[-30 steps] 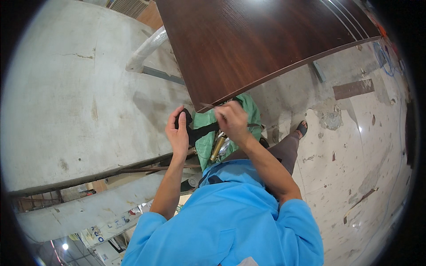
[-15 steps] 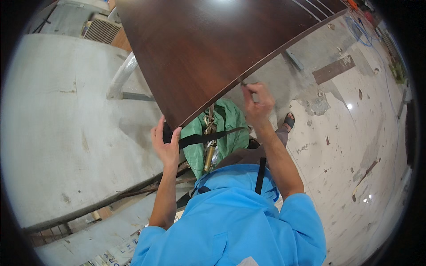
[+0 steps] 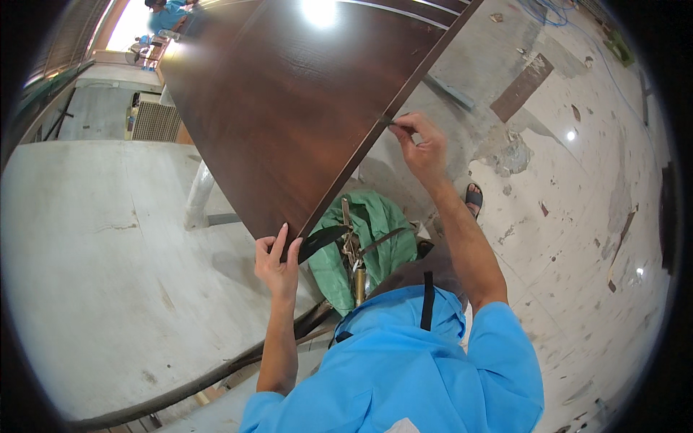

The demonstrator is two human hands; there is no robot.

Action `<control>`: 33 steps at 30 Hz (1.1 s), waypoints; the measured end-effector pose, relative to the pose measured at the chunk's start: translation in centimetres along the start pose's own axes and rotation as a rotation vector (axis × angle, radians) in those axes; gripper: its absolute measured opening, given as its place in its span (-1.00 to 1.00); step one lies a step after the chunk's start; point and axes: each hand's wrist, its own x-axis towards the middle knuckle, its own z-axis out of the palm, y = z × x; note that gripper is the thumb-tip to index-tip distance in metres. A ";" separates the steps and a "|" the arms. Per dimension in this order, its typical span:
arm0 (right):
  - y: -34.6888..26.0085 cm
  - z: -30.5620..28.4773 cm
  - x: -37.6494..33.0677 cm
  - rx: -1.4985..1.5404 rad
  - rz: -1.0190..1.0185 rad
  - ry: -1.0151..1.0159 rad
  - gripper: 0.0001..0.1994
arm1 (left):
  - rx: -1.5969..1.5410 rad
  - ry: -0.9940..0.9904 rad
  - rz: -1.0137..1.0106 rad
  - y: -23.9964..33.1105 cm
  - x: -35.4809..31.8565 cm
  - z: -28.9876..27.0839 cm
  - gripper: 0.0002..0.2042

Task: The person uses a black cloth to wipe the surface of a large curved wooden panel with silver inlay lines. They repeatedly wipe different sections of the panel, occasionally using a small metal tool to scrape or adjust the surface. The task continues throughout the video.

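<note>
The dark brown board (image 3: pixel 289 108) lies ahead of both hands, its right edge slanting away rightward from the near corner. At that corner the left hand (image 3: pixel 276 263), the nearer, has fingers spread beside a black strip (image 3: pixel 323 242), grip unclear; farther along the board's edge, the right hand (image 3: pixel 426 148), forearm extended, pinches a small dark piece (image 3: pixel 389 123).

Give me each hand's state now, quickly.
Left hand: at a corner of the brown panel; whether gripping, cannot be told.
Right hand: closed, pinching a small dark piece at the panel's edge.
</note>
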 end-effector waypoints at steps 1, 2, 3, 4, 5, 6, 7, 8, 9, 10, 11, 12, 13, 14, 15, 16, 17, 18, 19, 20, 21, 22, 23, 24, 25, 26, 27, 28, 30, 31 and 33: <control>0.0 -0.1 0.2 -0.009 0.054 0.068 -0.82 | -0.005 -0.011 -0.002 0.2 0.2 0.1 -0.59; 0.0 0.1 0.1 0.003 -0.075 -0.012 -0.82 | -0.016 -0.026 -0.017 0.5 0.5 0.3 -0.59; -0.2 0.4 -0.2 0.015 -0.158 -0.057 -0.82 | -0.031 -0.030 -0.010 0.7 0.8 0.6 -0.60; -0.3 0.7 -0.5 0.031 -0.265 -0.127 -0.82 | -0.052 -0.044 -0.016 1.0 1.2 0.9 -0.60; -0.2 1.0 -0.7 0.023 -0.210 -0.119 -0.83 | -0.070 -0.061 -0.028 1.3 1.7 1.3 -0.61; -0.1 1.1 -0.6 0.023 -0.178 -0.138 -0.84 | -0.081 -0.056 -0.002 1.6 2.0 1.6 -0.61; 0.2 1.0 -0.2 0.024 -0.157 -0.164 -0.84 | -0.091 -0.053 0.017 1.9 2.4 2.0 -0.61; 0.6 0.6 0.5 0.017 -0.127 -0.104 -0.84 | -0.099 -0.051 0.035 2.1 2.6 2.2 -0.61; 1.2 -0.1 1.5 0.011 -0.108 -0.048 -0.83 | -0.089 -0.041 0.053 2.3 2.9 2.4 -0.61; 1.8 -0.9 2.8 0.009 -0.115 0.011 -0.83 | -0.079 -0.032 0.072 2.4 3.0 2.5 -0.61; 2.4 -2.0 4.4 -0.037 -0.026 0.041 -0.83 | -0.078 -0.018 0.095 2.4 3.0 2.5 -0.61; 2.8 -3.1 5.7 -0.081 0.036 0.074 -0.83 | -0.071 -0.026 0.095 2.5 3.1 2.5 -0.61; 3.0 -3.9 6.5 -0.123 0.105 0.112 -0.83 | -0.074 -0.029 0.099 2.5 3.1 2.4 -0.61; 3.0 -4.3 7.0 -0.122 0.095 0.101 -0.84 | -0.090 -0.027 0.114 2.6 3.2 2.3 -0.61; 2.8 -4.4 7.1 -0.120 0.088 0.097 -0.85 | -0.069 -0.039 0.107 2.6 3.2 2.3 -0.61; 2.6 -4.3 6.9 -0.111 0.061 0.146 -0.86 | -0.065 -0.038 0.113 2.7 3.4 2.3 -0.62; 2.3 -4.0 6.5 -0.066 0.004 0.034 -0.87 | -0.068 -0.034 0.119 2.9 3.5 2.4 -0.62; 2.2 -3.5 6.1 -0.013 -0.067 -0.028 -0.88 | -0.069 -0.045 0.114 3.1 3.8 2.6 -0.62; 2.2 -3.1 5.7 0.044 -0.194 -0.142 -0.89 | -0.077 -0.052 0.109 3.4 4.0 2.8 -0.62; 2.5 -2.9 5.7 0.035 -0.126 -0.078 -0.89 | -0.088 -0.060 0.100 3.7 4.4 3.0 -0.62; 3.0 -3.0 6.0 0.028 -0.116 -0.066 -0.90 | -0.098 -0.062 0.107 4.0 4.7 3.3 -0.62; 3.6 -3.3 6.7 0.021 -0.088 -0.037 -0.91 | -0.112 -0.063 0.110 4.4 5.0 3.5 -0.62; 4.4 -3.9 7.8 -0.036 -0.110 -0.003 -0.90 | -0.125 -0.065 0.115 4.8 5.4 3.8 -0.62; 5.4 -4.9 9.2 -0.096 -0.114 0.049 -0.90 | -0.131 -0.065 0.123 5.1 5.7 4.1 -0.62; 6.3 -6.1 10.8 -0.146 -0.151 0.088 -0.90 | -0.136 -0.067 0.130 5.5 6.0 4.3 -0.62; 6.8 -7.2 12.3 -0.161 -0.040 0.132 -0.90 | -0.146 -0.074 0.130 5.9 6.4 4.5 -0.61; 7.0 -8.1 13.3 -0.165 0.038 0.164 -0.90 | -0.145 -0.073 0.134 6.3 6.7 4.7 -0.61; 6.9 -8.7 13.9 -0.164 0.102 0.219 -0.90 | -0.150 -0.078 0.131 6.7 7.0 4.9 -0.61; 6.0 -9.0 14.0 -0.107 0.106 0.162 -0.91 | -0.152 -0.084 0.130 7.6 7.7 5.4 -0.61; 5.4 -8.8 13.7 -0.064 0.091 0.175 -0.91 | -0.149 -0.084 0.130 8.0 8.0 5.6 -0.61; 4.6 -8.1 13.0 -0.065 0.040 0.060 -0.90 | -0.148 -0.092 0.125 9.0 8.9 6.2 -0.61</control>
